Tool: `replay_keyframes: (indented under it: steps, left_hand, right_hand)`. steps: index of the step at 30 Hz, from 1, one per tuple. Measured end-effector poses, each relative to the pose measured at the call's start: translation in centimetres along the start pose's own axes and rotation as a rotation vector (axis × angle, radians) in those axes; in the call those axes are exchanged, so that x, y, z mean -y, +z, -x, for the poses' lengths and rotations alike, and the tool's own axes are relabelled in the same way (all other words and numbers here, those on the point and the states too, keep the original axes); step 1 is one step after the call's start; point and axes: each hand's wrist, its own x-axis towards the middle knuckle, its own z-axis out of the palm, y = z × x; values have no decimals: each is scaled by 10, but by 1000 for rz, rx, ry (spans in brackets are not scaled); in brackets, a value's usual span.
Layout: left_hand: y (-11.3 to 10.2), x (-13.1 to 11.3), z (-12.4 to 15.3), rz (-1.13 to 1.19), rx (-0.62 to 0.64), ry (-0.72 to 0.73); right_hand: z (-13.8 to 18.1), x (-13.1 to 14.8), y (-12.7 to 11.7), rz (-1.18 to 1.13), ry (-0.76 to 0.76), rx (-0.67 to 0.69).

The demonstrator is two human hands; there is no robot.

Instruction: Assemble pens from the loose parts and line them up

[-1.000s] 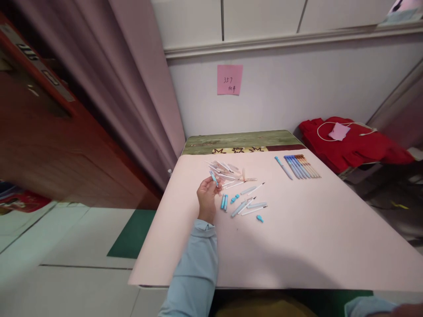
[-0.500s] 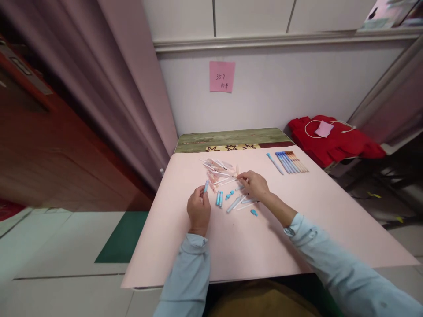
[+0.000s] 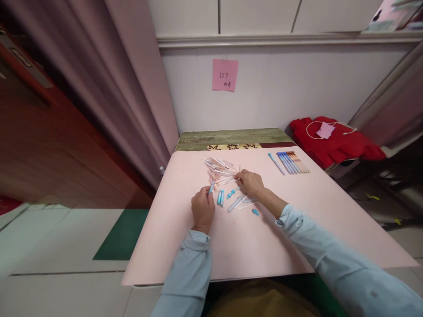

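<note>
My left hand is closed around a light-blue pen barrel, which points up and away from me. My right hand pinches at the edge of a loose heap of white pen refills and clear pinkish pen parts. What lies between its fingertips is too small to make out. Between the hands are two short blue barrel pieces and small blue pen tops. Below my right wrist lie a pale-blue barrel, more refills and another blue top.
At the back right of the pink-covered table lies a row of blue and brown pens, with a single blue pen beside it. Red cloth with a white cable sits past the table's right edge. A white wall stands behind.
My left hand has moved slightly right and nearer the heap with the barrel. My right hand has shifted a little left, its fingertips now at the refill ends. The view has tilted slightly.
</note>
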Motion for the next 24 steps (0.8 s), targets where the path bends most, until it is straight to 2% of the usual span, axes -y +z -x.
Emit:
replay_keyframes:
  steps: [10,17,24]
  left_hand:
    - [0,3,-1,-87,22,19]
    - [-1,3,-1,-124,30,46]
    - [-2,-2,0,-323,72,47]
  right_hand:
    - [1,-1,-1,-74,18,-28]
    - [-1,1,4,-33,15,-3]
    - [-6,-4,-1,18,-46,36]
